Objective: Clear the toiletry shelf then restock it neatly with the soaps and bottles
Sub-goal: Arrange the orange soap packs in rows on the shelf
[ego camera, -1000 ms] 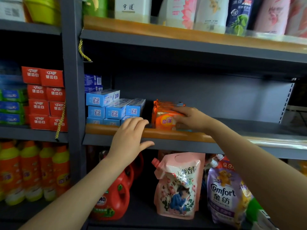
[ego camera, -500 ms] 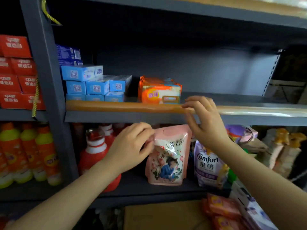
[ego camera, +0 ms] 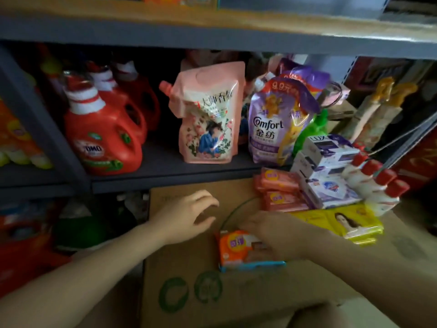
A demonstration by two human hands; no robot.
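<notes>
head view, right hand (ego camera: 276, 235) fingers over orange soap pack (ego camera: 238, 250), on carton (ego camera: 189, 275)

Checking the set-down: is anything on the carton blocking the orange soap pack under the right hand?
Nothing visible does. The orange soap pack already sits on bare cardboard carton under the right hand; pink soap bars and yellow packs lie further back.

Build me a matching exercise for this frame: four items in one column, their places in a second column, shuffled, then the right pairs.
Items
1. orange soap pack
2. yellow packs
3. pink refill pouch
4. red detergent jugs

Places
A. shelf, left part
B. cardboard box, right part, beside the bottles with red caps
C. cardboard box, under the right hand
D. shelf, standing left of the purple Comfort pouch

Pairs: 1-C, 2-B, 3-D, 4-A
</notes>
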